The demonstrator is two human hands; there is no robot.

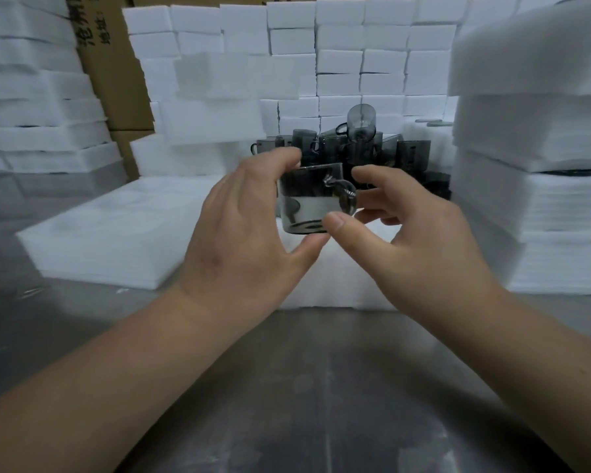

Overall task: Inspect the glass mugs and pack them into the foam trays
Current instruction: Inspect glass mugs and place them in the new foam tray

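Item 1. Stack of foam sheets, far left, white, piled in layers against the edge of your view.

Item 2. Cardboard box, brown, printed with dark lettering, standing behind that stack.

Item 3. Foam tray, white, lying flat on the table to the left of your hands; its hollows are too faint to count.

Item 4. Wall of foam blocks, white, stacked in rows across the back.

Item 5. Your left hand, raised above the table, fingers curled over the upper rim of the mug and thumb set under its base: it grips the mug.

Item 6. The mug, smoky grey glass, held in the air between your two hands, above a white foam slab at the table's centre. It is tipped on its side, with the handle turned to your right.

Item 7. Pile of mugs, same grey glass, heaped behind the held one, at the foot of the block wall; one stands upturned on top.

Item 8. Your right hand, thumb tip pressed against the mug's lower edge just beside the handle, fingers curled round behind it: it pinches the mug at the handle side.

Item 9. Tall foam stack, white, far right, near the mug pile.

Item 10. The table, grey metal, dull sheen, beneath your forearms.
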